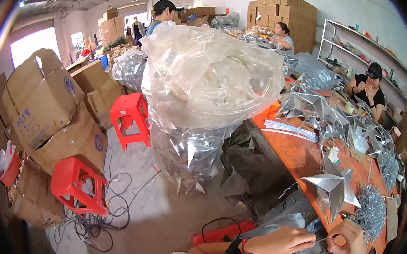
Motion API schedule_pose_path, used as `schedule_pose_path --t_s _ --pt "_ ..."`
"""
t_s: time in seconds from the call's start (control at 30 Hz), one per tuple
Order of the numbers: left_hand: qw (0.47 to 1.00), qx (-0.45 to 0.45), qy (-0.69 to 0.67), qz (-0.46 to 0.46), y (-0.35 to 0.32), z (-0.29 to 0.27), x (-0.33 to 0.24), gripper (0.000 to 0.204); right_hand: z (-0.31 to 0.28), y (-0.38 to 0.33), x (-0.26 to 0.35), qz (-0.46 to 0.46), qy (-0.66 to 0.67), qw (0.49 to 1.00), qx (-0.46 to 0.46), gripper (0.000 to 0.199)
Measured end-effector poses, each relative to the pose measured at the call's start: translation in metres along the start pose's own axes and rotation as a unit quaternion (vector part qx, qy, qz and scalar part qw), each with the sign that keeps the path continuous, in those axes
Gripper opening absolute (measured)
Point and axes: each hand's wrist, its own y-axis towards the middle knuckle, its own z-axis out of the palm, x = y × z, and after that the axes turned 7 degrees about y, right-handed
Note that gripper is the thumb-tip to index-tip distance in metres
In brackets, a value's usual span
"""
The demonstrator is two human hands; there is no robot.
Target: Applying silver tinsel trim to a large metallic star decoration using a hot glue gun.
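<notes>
Now | left hand (285,241) and right hand (347,240) fingers both pinching thin wire (321,240) stretched between them | silver star (336,186) just above

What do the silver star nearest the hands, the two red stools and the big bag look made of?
Silver star: likely metallic foil or card, with mirror-like creased facets. Red stools: moulded plastic, uniform glossy colour. Big bag: thin clear plastic film, wrinkled and see-through.

Between the left hand (284,241) and the right hand (347,240), the pinched thing is too thin to tell. Below both grips, the picture's lower edge cuts off the right hand's wrist and the lap.
</notes>
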Motion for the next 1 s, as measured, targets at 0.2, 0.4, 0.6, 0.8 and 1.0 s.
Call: schedule_pose_path --t_s 0.2,0.4,0.6,0.8,1.0 --pt "0.999 -0.024 -0.029 -0.009 0.000 -0.003 0.000 0.012 -0.015 -0.001 0.005 0.037 -0.001 0.999 -0.019 0.019" --pt "0.999 -0.031 -0.033 -0.010 -0.002 -0.003 0.005 0.011 -0.028 0.000 0.008 0.075 -0.043 0.994 -0.067 0.011" --pt "0.999 -0.043 -0.031 0.005 -0.007 -0.001 0.003 0.012 -0.026 -0.010 -0.016 0.098 -0.136 0.963 -0.212 0.014" --pt "0.999 0.009 -0.036 -0.025 -0.010 0.000 0.000 0.013 -0.039 -0.004 -0.009 0.123 -0.150 0.961 -0.197 0.013" --pt "0.991 0.047 -0.107 -0.072 0.006 0.006 0.006 0.009 -0.057 -0.023 -0.036 0.141 -0.231 0.927 -0.260 0.013"
